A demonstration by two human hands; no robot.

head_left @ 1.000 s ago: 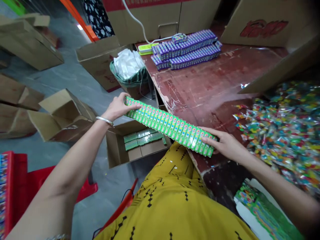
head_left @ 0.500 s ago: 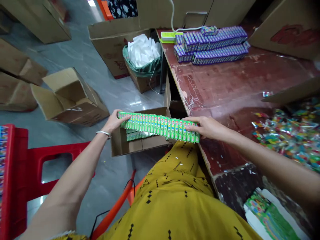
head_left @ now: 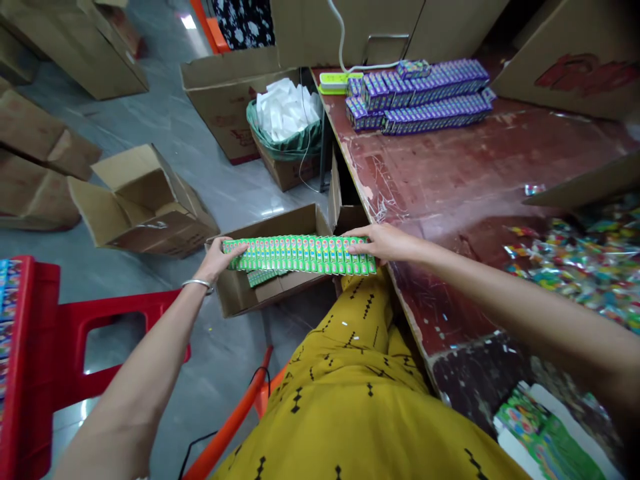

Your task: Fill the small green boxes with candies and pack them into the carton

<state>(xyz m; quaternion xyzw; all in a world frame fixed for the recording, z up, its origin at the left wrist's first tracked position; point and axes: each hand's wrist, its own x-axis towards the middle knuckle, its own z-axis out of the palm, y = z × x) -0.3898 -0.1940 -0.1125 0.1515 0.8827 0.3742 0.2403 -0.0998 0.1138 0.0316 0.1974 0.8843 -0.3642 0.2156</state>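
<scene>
Head view: A person in yellow clothing (head_left: 350, 400) holds a row (head_left: 300, 255) of green packs with both hands beside a worn table.

Table: Reddish-brown and scuffed, the table (head_left: 450, 160) bears stacked purple packs (head_left: 425, 93) and a power strip (head_left: 337, 83) at its far end, with wrapped sweets (head_left: 575, 273) heaped at right and a flattened green box (head_left: 545, 433) near the lower right corner.

Room: Cartons stand about a grey, shiny floor (head_left: 220, 353), an open one (head_left: 150, 227) at left; a bin (head_left: 260, 143) overflows with white scraps (head_left: 287, 113), and a red plastic stand (head_left: 37, 367) fills the lower left.

Row: Held over the mouth of a carton (head_left: 280, 223) beside the table, partly hiding green packs (head_left: 263, 277) inside; printed faces turn toward the camera.

Long axis: Left to right across the view, nearly level, the right end slightly lower and near the table's edge.

Left hand: The left hand (head_left: 217, 259) pinches the left end, thumb across the printed face; a bracelet (head_left: 197, 285) circles the wrist.

Right hand: The right hand (head_left: 383, 243) pinches the right end, thumb in front, forefinger along the top edge; its other fingers are hidden.
</scene>
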